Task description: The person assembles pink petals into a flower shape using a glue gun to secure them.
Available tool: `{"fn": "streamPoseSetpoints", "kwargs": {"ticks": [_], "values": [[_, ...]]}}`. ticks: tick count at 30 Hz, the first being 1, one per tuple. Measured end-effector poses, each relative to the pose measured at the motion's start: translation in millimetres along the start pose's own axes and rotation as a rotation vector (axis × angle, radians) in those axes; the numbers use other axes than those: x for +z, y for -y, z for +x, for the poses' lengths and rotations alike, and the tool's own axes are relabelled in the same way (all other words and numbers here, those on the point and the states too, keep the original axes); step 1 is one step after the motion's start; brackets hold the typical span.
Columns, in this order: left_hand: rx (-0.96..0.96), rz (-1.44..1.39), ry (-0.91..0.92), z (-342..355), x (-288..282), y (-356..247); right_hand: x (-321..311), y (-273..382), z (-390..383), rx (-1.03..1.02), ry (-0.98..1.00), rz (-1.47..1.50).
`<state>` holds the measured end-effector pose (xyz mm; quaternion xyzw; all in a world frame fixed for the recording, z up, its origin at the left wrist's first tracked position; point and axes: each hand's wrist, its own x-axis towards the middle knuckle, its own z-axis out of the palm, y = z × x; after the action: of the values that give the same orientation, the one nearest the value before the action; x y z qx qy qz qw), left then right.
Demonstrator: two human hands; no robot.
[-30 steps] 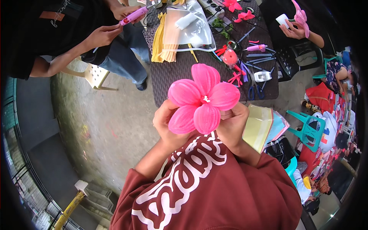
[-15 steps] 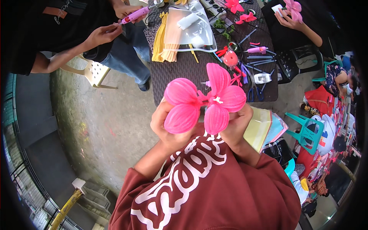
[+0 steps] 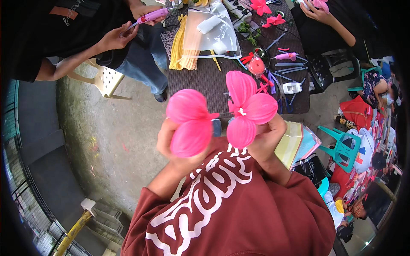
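My left hand point(image 3: 173, 143) holds a piece of pink fuzzy petals point(image 3: 188, 106), two rounded petals joined at a small twisted end; the petals hide most of my fingers. To its right, my right hand point(image 3: 267, 138) grips a pink flower point(image 3: 251, 106) from underneath, with three petals around white stamens point(image 3: 241, 112). A gap separates the two pieces. Both are held in front of my chest, below the edge of the brown woven table point(image 3: 192, 91).
The table bears yellow strips point(image 3: 177, 42), a clear bag point(image 3: 211, 30), glue sticks point(image 3: 290, 64), scissors point(image 3: 288, 100) and a glue gun point(image 3: 285, 56). Patterned sheets point(image 3: 290, 145) lie right of me. A co-worker point(image 3: 104, 42) holds a pink glue gun; another point(image 3: 324, 30) handles a flower.
The five-petalled flower held between my hands has come apart into two pieces. My left hand has moved left and slightly down with two petals; my right hand has moved slightly right.
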<state>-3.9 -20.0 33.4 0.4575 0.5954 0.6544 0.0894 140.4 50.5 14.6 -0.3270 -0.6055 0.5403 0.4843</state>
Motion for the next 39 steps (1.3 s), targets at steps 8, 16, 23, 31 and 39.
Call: {"fn": "streamPoseSetpoints", "kwargs": {"ticks": [8, 16, 23, 31, 39], "values": [[-0.026, -0.031, 0.09, 2.2, 9.1, 3.1, 4.6, 13.9, 7.1, -0.069, 0.051, -0.137], [-0.123, -0.077, 0.119, -1.0, 6.3, 11.0, 8.1, 15.4, 10.3, -0.085, 0.049, -0.04], [-0.202, -0.104, 0.132, -0.5, 7.8, 11.0, 8.4, 12.8, 10.3, -0.086, 0.06, -0.04], [-0.23, -0.176, 0.144, 2.6, 5.8, 11.7, 3.7, 17.8, 8.6, 0.012, 0.101, -0.143], [-0.303, -0.296, 0.154, 1.8, 4.8, 10.2, 3.0, 15.1, 8.3, 0.057, 0.136, -0.164]]}}
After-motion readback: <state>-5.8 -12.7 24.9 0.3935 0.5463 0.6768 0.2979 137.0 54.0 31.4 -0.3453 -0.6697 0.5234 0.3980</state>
